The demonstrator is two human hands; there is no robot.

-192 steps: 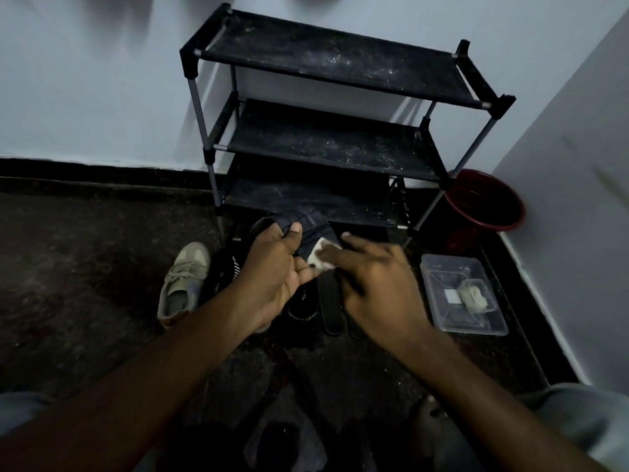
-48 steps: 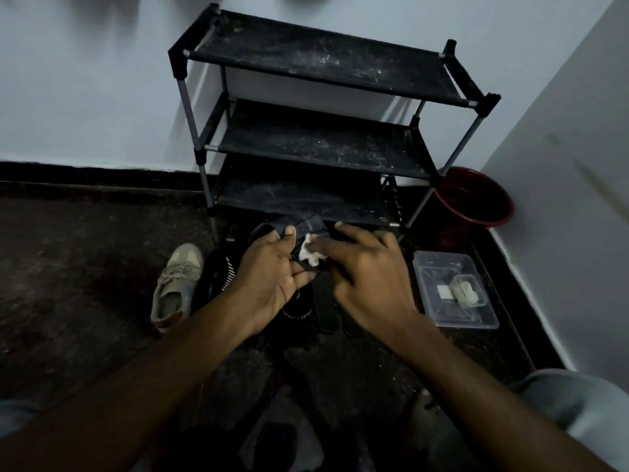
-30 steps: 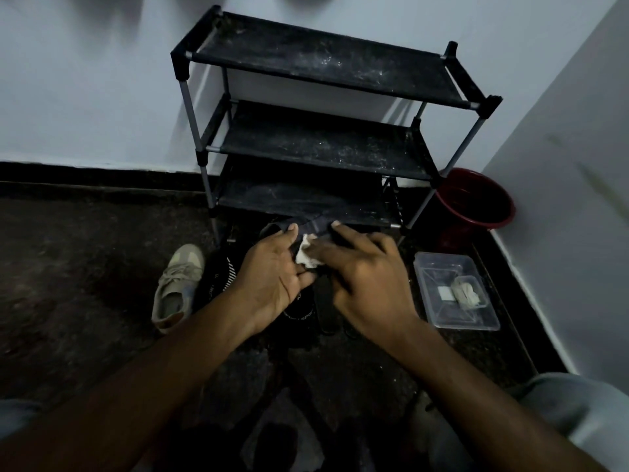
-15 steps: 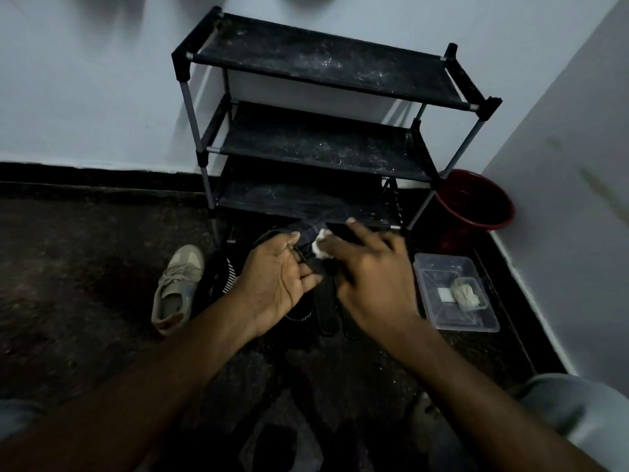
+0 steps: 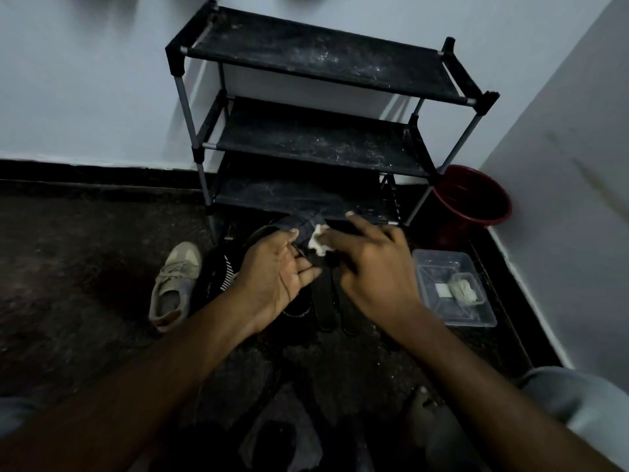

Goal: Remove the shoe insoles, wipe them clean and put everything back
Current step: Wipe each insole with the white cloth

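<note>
While my left hand pinches the near end of the dark insole, thumb on top and fingers underneath, the insole sits just left of the frame's centre. Its long axis runs up the frame from my palm toward the bottom shelf of the shoe rack. My right hand comes in from the right and pinches a crumpled white wipe at its thumb side, pressing it on the insole just beyond my left thumb, with the other fingers fanned out straight. That makes the right hand the working one, and I judge the next stroke should follow the insole's length, up the frame and away from my grip. In this dim light I cannot tell how clean the far end is. More dark insoles lie on the floor below my hands.
</note>
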